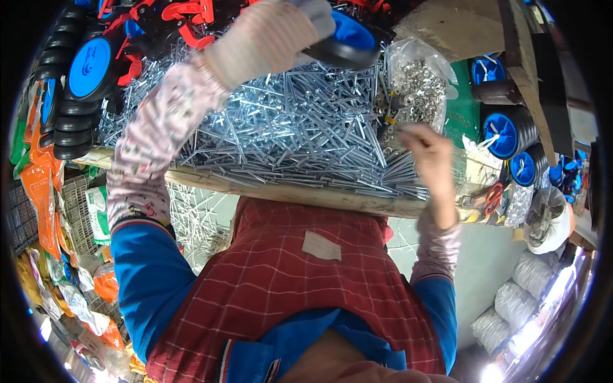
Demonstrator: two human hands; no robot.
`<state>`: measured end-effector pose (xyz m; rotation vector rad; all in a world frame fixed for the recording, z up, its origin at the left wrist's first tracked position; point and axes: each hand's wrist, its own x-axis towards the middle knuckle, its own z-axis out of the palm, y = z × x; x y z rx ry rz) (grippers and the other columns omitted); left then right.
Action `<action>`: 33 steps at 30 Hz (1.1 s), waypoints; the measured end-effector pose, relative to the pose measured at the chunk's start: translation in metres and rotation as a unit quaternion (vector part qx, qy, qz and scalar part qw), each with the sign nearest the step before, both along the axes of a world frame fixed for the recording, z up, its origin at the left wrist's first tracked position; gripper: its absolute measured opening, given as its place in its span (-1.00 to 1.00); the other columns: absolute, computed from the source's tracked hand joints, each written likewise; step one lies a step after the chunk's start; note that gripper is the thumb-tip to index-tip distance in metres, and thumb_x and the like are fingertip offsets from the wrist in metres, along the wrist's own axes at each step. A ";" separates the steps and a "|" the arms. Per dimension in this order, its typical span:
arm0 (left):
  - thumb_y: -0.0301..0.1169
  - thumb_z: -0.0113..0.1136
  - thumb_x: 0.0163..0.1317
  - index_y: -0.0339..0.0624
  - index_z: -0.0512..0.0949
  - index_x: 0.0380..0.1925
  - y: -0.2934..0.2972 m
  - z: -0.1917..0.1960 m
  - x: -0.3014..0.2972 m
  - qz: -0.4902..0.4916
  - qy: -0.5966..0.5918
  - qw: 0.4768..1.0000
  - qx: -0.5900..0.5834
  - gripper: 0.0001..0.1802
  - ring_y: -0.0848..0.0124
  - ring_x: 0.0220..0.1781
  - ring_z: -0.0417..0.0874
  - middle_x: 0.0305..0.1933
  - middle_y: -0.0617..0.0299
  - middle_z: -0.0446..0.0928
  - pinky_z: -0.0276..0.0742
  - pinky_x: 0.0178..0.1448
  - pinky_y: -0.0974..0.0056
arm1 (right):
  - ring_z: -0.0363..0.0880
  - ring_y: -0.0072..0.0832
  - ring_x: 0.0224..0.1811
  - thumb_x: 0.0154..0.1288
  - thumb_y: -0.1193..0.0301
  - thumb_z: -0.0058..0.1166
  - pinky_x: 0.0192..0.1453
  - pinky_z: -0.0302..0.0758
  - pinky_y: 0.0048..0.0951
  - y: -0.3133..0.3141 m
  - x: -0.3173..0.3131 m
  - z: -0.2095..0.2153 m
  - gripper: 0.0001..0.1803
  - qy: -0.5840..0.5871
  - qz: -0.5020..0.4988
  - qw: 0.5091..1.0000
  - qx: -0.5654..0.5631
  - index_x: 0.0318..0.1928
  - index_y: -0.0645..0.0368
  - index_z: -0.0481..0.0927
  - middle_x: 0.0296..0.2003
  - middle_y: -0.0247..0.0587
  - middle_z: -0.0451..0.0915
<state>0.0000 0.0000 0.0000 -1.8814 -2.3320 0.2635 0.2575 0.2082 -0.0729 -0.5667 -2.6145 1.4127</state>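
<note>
My left hand point(274, 32), in a striped knit glove, reaches to the far side of the bench. Its fingers close on a wheel point(348, 41) with a black tyre and a blue hub, held tilted above a wide heap of long metal bolts point(287, 121). On the right, my bare right hand point(431, 153) is over the heap's edge, slightly blurred. Its fingers are pinched together, and anything between them is too small to make out. Just beyond it lies an opened clear plastic bag point(444, 64) of small shiny metal parts point(418, 92).
Blue-hubbed wheels point(89, 67) and red plastic brackets point(191, 19) crowd the far left. More wheels point(501, 135) stand at the right, near red-handled scissors point(492, 198). A wooden edge point(287, 191) borders the bench before me. White rolls point(514, 306) sit lower right.
</note>
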 end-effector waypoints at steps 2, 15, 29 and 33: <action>-0.29 0.25 0.25 -0.11 0.48 0.17 -0.038 0.000 0.013 0.037 -0.165 0.945 0.278 -0.52 0.27 0.23 0.53 0.16 0.15 0.52 0.33 0.41 0.17 | 0.66 -0.40 -0.31 0.19 0.42 0.36 -0.22 0.56 -0.41 -0.044 -0.024 -0.003 -0.79 -0.008 0.050 0.996 0.078 -0.17 0.19 0.73 -0.30 -0.15 0.71; -0.32 0.26 0.33 -0.29 0.20 0.34 -0.101 -0.057 0.138 0.216 -0.671 0.461 0.539 -0.32 0.33 0.26 0.44 0.27 0.06 0.41 0.38 0.35 0.17 | 0.65 -0.41 -0.22 0.27 0.50 0.28 -0.11 0.54 -0.48 -0.081 -0.050 0.010 -0.92 0.245 0.017 0.962 -0.117 -0.25 0.18 0.65 -0.27 -0.21 0.68; -0.46 0.23 0.33 -0.24 0.25 0.30 -0.113 -0.044 0.132 0.200 -0.720 0.385 0.542 -0.42 0.49 0.22 0.43 0.18 0.20 0.44 0.38 0.32 0.28 | 0.33 -0.11 0.43 -0.03 0.07 0.35 0.54 0.04 0.04 -0.127 -0.106 0.081 -0.27 0.297 0.400 0.846 0.189 0.20 0.04 0.55 0.32 -0.12 0.41; -0.23 0.14 0.41 -0.28 0.15 0.37 -0.117 -0.054 0.129 0.167 -0.694 0.395 0.579 -0.34 0.36 0.39 0.32 0.35 0.11 0.32 0.28 0.41 0.23 | 0.34 -0.02 0.40 0.38 -0.24 -0.13 0.50 0.10 0.01 -0.129 -0.145 0.072 -0.25 0.308 0.464 0.813 0.170 0.18 0.16 0.54 0.26 -0.03 0.46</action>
